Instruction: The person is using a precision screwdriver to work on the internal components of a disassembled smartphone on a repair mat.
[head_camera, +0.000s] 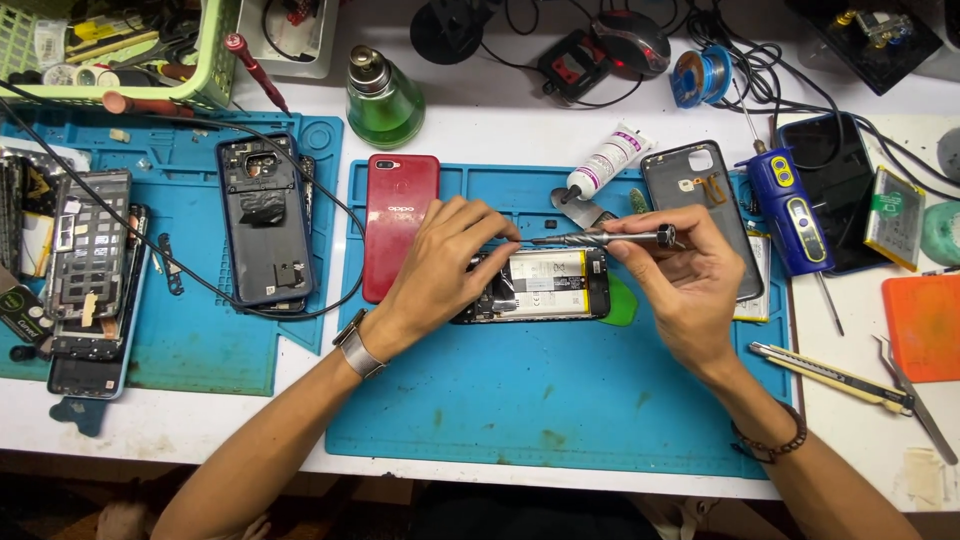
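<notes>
We steady the opened phone with our left hand; our right hand pinches the screwdriver, its tip needing careful seating.

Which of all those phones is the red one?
The shiny red phone back, lying face down on the blue mat just beyond the left hand. The other phones are opened up, dark or grey inside.

white glue tube, yellow-white battery label
</notes>
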